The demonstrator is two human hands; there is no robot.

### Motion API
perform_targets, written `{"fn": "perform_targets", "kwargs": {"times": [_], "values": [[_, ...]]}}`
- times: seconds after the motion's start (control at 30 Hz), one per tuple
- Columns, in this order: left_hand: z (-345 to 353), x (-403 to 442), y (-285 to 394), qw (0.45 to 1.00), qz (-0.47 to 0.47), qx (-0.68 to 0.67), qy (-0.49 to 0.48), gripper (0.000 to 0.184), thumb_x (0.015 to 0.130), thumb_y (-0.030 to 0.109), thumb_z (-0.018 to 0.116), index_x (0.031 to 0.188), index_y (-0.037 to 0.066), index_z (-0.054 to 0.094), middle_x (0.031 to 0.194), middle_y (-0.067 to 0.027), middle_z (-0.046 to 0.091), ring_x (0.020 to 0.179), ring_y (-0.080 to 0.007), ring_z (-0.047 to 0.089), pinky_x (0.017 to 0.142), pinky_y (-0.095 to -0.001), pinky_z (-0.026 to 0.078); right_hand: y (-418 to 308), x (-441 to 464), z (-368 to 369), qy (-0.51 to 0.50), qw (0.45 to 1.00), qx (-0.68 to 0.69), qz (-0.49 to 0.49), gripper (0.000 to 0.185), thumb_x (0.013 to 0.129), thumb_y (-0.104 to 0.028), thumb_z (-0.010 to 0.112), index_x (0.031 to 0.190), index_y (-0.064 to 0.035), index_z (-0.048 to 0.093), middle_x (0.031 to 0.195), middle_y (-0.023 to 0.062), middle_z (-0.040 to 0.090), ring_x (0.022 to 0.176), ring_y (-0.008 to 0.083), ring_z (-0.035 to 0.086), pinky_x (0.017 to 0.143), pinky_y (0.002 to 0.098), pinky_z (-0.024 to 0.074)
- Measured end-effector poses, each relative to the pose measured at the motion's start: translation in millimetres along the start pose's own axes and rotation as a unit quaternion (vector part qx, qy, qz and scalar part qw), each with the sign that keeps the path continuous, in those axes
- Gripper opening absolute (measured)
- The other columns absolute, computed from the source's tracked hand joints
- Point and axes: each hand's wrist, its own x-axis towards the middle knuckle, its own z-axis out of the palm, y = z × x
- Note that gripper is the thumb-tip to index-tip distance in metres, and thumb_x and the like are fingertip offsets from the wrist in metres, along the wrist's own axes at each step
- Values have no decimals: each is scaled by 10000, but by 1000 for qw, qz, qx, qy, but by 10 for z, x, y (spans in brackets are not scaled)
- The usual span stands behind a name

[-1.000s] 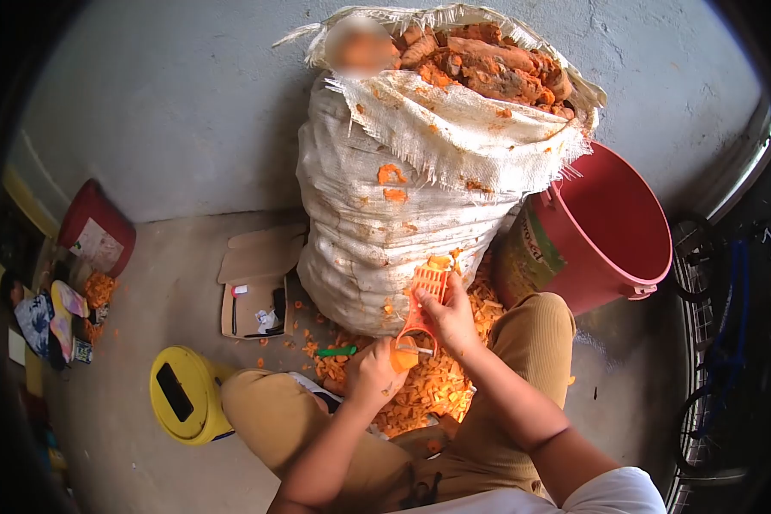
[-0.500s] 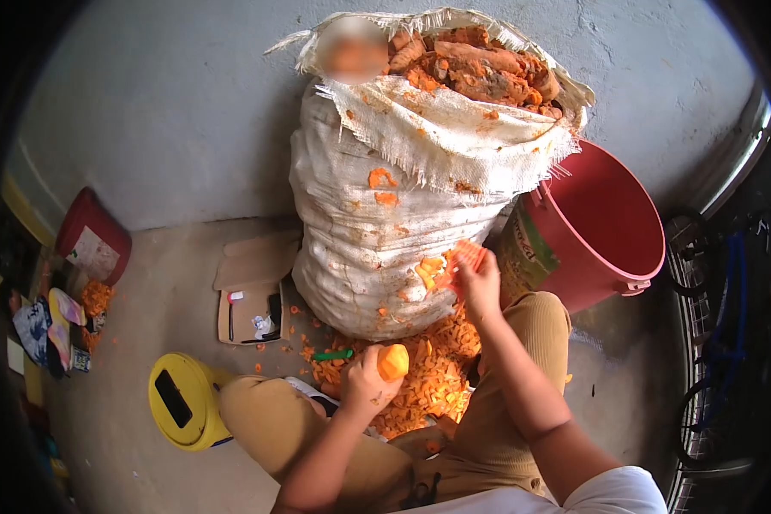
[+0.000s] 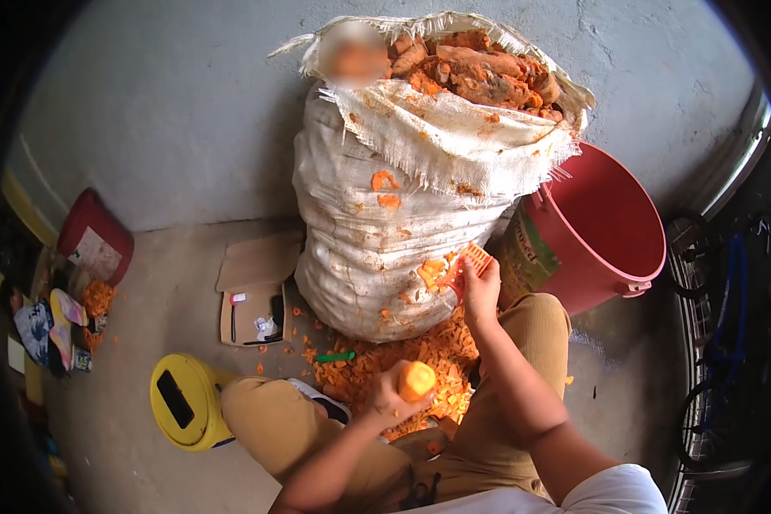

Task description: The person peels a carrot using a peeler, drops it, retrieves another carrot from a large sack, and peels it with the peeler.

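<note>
My left hand point(image 3: 391, 396) is closed around a peeled carrot point(image 3: 417, 380), whose rounded end points up above the peelings. My right hand point(image 3: 481, 287) grips an orange peeler point(image 3: 475, 254) with a ribbed part, held in front of the lower right of the sack. Orange peel hangs around the peeler's head, and I cannot tell it apart from bits on the sack. Below both hands lies a heap of orange peelings point(image 3: 437, 355) between the legs. A green handle point(image 3: 336, 356) sticks out at the heap's left edge.
A big white woven sack point(image 3: 377, 265) of unpeeled carrots point(image 3: 488, 73) stands against the wall. Right of it leans a red bucket point(image 3: 612, 214). An open cardboard box point(image 3: 253, 317) and a yellow tub point(image 3: 188, 403) with a phone point(image 3: 175, 397) on it are at left.
My left hand has moved right with the carrot, and the carrot's end has turned more toward me. The peeler in my right hand has tilted, so its ribbed part shows more clearly.
</note>
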Motion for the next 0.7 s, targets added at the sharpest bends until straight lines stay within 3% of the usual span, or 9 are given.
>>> {"fn": "perform_targets", "kwargs": {"times": [0.03,0.07,0.1,0.17,0.27,0.37,0.4,0.5,0.7], "values": [[1,-1,-73,998,-48,-40,-10,287,645,137,688,826,24,497,673,-56,557,561,-159,548,541,-289,469,-2,-40,-6,-28,999,1,-17,175,804,-104,528,896,-3,419,770,80,553,600,101,527,501,220,445],[-1,30,-179,940,-170,-291,-60,276,687,114,648,883,38,470,696,-67,541,548,-147,532,502,-278,458,-6,-92,-16,-58,998,0,-34,169,805,-100,528,895,-3,422,772,74,552,616,95,525,517,215,442],[-26,45,-209,891,-190,-408,-60,313,739,185,599,961,43,428,718,-90,520,525,-136,506,478,-271,442,-86,-191,-2,-95,995,-2,22,173,806,-93,529,910,-4,424,778,59,550,658,79,515,556,208,433],[-40,88,-235,840,-203,-500,-58,386,785,353,515,1022,73,394,717,-79,482,483,-132,461,450,-265,418,42,-234,37,-106,994,20,25,171,803,-85,532,913,-2,431,777,59,552,649,82,516,558,214,434],[-95,154,-101,776,-229,-587,-31,443,799,489,410,1045,122,390,719,-59,440,449,-113,412,423,-250,384,39,-197,21,-101,991,31,78,179,798,-78,538,926,0,440,782,60,554,638,91,519,555,213,433],[-155,181,-137,767,-221,-601,-30,448,802,531,361,1056,163,390,704,-45,414,435,-98,378,410,-237,357,103,-130,-27,-80,989,74,99,183,809,-76,519,949,4,431,784,51,545,583,77,492,516,213,422],[-185,189,-142,758,-221,-612,-43,452,792,541,372,986,134,407,679,-49,418,441,-100,380,412,-246,362,82,-125,-44,-84,987,68,119,189,808,-81,521,954,5,438,759,46,537,576,81,492,516,224,427],[-251,183,-121,739,-206,-636,-82,473,795,541,367,1014,124,407,692,-46,428,472,-103,399,431,-244,366,81,-138,-79,-92,984,64,138,190,806,-82,525,952,5,439,751,42,533,576,84,496,521,226,430],[-231,189,-188,778,-266,-569,-9,520,792,558,353,1036,103,416,740,-35,459,594,-111,437,471,-246,363,251,-214,-194,-168,977,18,128,226,809,-76,518,999,-1,424,812,53,546,643,93,518,543,227,437]]}}
